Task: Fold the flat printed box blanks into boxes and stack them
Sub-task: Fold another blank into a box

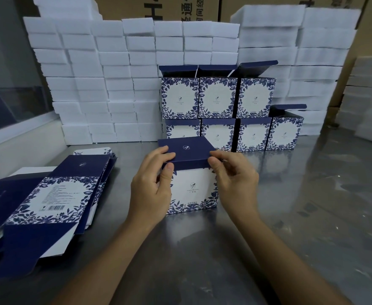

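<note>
A folded blue-and-white floral box (192,190) stands upright on the steel table (301,216) in front of me, its navy lid flap (186,149) lying over the top. My left hand (153,186) pinches the lid's left front corner, thumb on the front edge. My right hand (233,180) pinches the right front corner. A pile of flat printed blanks (48,199) lies at the left. Behind, folded boxes (218,97) with lids up stand in two stacked rows.
White foam blocks (105,84) are piled high along the back and at the right (319,51). Brown cartons (154,7) rise behind them. A window ledge (15,137) runs along the left side.
</note>
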Demonstrator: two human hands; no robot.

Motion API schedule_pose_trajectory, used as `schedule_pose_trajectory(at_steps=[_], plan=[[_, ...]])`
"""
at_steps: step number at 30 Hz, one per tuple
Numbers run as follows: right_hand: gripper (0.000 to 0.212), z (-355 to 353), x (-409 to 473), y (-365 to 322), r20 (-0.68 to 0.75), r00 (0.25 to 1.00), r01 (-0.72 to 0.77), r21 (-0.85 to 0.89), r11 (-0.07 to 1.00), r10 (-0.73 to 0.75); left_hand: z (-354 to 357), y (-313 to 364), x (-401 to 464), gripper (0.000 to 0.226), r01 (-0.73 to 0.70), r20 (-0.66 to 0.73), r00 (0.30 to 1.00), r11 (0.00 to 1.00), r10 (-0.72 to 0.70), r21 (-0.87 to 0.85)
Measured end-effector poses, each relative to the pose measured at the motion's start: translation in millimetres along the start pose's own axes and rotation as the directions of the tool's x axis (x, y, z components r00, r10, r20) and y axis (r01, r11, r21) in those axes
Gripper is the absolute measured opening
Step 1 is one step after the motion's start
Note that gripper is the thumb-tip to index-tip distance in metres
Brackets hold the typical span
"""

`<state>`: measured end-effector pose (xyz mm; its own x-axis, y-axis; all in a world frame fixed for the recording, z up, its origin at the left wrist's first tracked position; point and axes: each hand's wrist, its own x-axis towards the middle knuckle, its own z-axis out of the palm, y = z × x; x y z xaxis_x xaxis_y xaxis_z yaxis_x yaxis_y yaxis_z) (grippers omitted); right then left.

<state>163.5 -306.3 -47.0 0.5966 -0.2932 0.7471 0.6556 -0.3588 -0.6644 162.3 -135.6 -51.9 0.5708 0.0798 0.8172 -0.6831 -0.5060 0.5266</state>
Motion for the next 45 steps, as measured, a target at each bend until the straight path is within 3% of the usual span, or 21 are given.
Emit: schedule_pose_trajectory(at_steps=[3,5,8,11,19,22,24,26,28,32,37,39,42,45], plan=[[0.021,4,-7,-3,0.049,0.999,-0.004,-0.194,0.981,0.014,0,1,-2,0.032,0.018,0.006,1.0,1.0,-0.018,0.019],[0.045,8,-12,-5,0.139,0.987,-0.042,-0.246,0.968,0.078,0,1,-4,0.037,0.017,0.042,0.999,1.0,-0.018,0.024],[0.1,13,-19,-8,0.266,0.949,-0.085,-0.298,0.951,0.168,0,4,-7,0.044,0.031,0.136,0.99,0.999,-0.027,-0.027],[0.123,17,-24,-11,0.237,0.944,-0.138,-0.344,0.929,0.229,2,11,-9,0.046,0.037,0.217,0.976,0.993,-0.013,-0.108],[0.127,11,-21,-3,0.154,0.935,-0.242,-0.381,0.892,0.32,9,14,-17,0.06,0.004,0.37,0.927,0.988,0.054,-0.156],[0.125,10,-21,4,0.148,0.942,-0.223,-0.392,0.893,0.301,9,5,-21,0.066,-0.069,0.4,0.912,0.996,0.086,-0.057],[0.123,7,-18,10,0.128,0.955,-0.205,-0.364,0.908,0.267,8,-8,-22,0.067,0.003,0.454,0.891,0.998,-0.034,0.067],[0.123,0,-13,18,0.043,0.967,-0.232,-0.26,0.937,0.252,7,-24,-20,0.058,0.154,0.497,0.828,0.958,-0.258,0.241],[0.125,-9,-1,26,-0.098,0.949,-0.307,-0.092,0.947,0.298,9,-34,-16,0.044,0.139,0.527,0.755,0.88,-0.391,0.454],[0.129,-26,20,45,-0.265,0.837,-0.423,0.24,0.874,0.478,19,-38,-13,0.032,-0.01,0.549,0.747,0.82,-0.375,0.573],[0.106,-39,49,55,-0.406,0.684,-0.385,0.505,0.772,0.607,33,-50,-1,0.037,0.002,0.533,0.737,0.79,-0.416,0.613],[0.11,-49,61,60,-0.47,0.678,-0.389,0.422,0.819,0.565,38,-58,2,0.038,0.017,0.528,0.734,0.789,-0.427,0.614],[0.117,-71,85,71,-0.513,0.769,-0.35,0.159,0.923,0.38,45,-70,11,0.038,0.017,0.518,0.736,0.777,-0.436,0.629],[0.118,-90,120,83,-0.567,0.802,-0.251,-0.029,0.968,0.191,54,-77,19,0.037,0.019,0.5,0.742,0.76,-0.446,0.65]])
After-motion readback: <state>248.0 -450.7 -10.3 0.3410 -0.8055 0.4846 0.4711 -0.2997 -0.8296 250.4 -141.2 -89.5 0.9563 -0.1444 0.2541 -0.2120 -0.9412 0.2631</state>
